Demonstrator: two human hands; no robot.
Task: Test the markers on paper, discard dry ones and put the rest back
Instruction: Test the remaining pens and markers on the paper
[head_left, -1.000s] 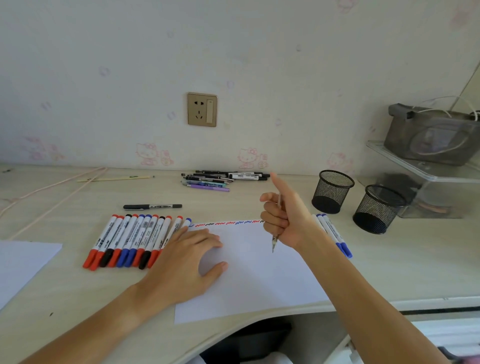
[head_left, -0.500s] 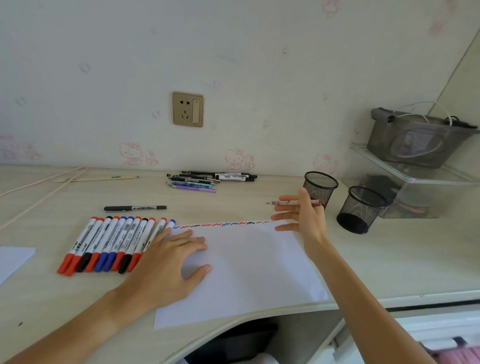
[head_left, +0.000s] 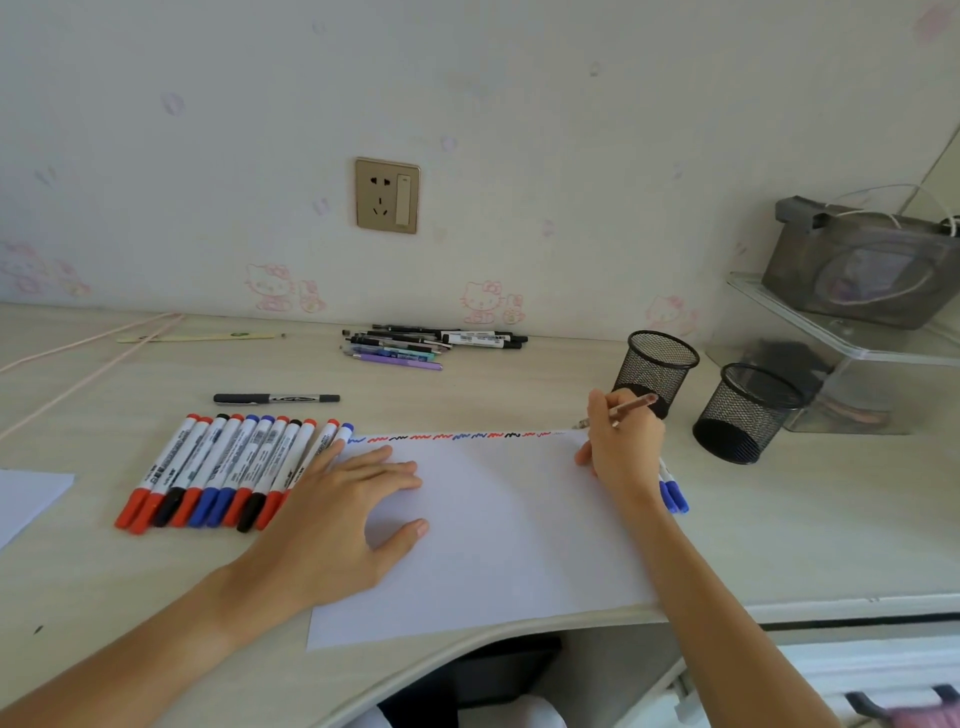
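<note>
1. A thin pink pen was gripped in the right hand, its tip at the sheet of paper's 1 o'clock corner, ending a row of red, blue and black squiggles.
2. The left hand lay flat, fingers spread, pressing the sheet's 9 o'clock side.
3. A row of capped markers lay at its 9 o'clock on the desk.
4. Two blue markers lay beside the right wrist.
5. Two mesh pen cups stood at 2 o'clock.

A gold wall socket sits above the desk; a grey bag tops a clear shelf.
</note>
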